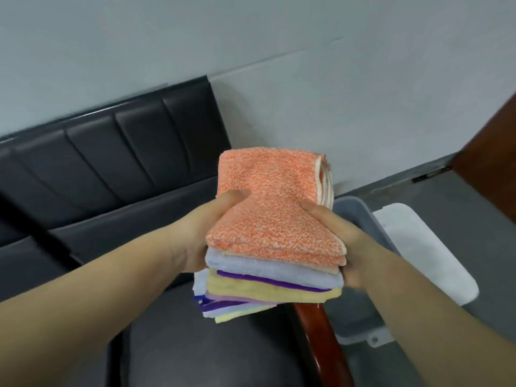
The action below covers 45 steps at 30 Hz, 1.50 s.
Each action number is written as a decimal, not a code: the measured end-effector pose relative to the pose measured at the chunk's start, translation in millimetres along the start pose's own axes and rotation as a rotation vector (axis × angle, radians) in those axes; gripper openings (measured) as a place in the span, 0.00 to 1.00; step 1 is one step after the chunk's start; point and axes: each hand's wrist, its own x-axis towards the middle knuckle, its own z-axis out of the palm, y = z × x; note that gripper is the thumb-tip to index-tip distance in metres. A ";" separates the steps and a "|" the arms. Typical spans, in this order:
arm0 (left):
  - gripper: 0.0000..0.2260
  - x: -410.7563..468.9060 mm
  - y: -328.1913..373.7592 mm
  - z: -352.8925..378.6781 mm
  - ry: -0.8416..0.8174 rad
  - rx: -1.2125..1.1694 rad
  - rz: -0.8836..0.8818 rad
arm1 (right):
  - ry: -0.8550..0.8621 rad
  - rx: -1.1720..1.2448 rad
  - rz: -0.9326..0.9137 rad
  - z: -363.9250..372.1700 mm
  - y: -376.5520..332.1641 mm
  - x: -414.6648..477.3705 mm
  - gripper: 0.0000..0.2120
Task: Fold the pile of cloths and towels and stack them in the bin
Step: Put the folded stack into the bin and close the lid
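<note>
You have a single view, from the camera on your head, looking forward and down along both forearms. It sits close to the work: your left hand (199, 236) and right hand (347, 243) fill the middle of the frame, holding the stack of folded cloths (273, 219) between them. The wide lens takes in a broad sweep and the picture is tilted, so the foot of the wall (279, 65) climbs toward the right. Past the hands you see the dark sofa (111, 163) on the left, a wooden armrest (315, 342) below, and the bin (354, 213) with a white lid (424, 247) beside it on the floor (460, 202) at right
</note>
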 end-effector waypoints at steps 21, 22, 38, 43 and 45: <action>0.19 465.3 -159.1 204.2 0.254 -0.113 -0.359 | 0.161 -0.029 0.231 -423.2 67.5 296.5 0.22; 0.18 481.6 -175.4 204.6 0.296 -0.107 -0.379 | 0.171 -0.031 0.238 -439.3 85.6 321.2 0.22; 0.24 595.0 -278.7 176.1 0.610 0.411 -0.536 | 0.470 -0.670 0.237 -468.2 181.8 479.8 0.38; 0.37 506.8 -191.4 192.7 0.510 0.469 -0.463 | 0.467 -0.691 0.207 -421.6 98.8 400.4 0.16; 0.34 445.1 -134.0 190.1 0.449 0.371 -0.409 | 0.430 -0.625 0.163 -374.6 52.3 357.1 0.09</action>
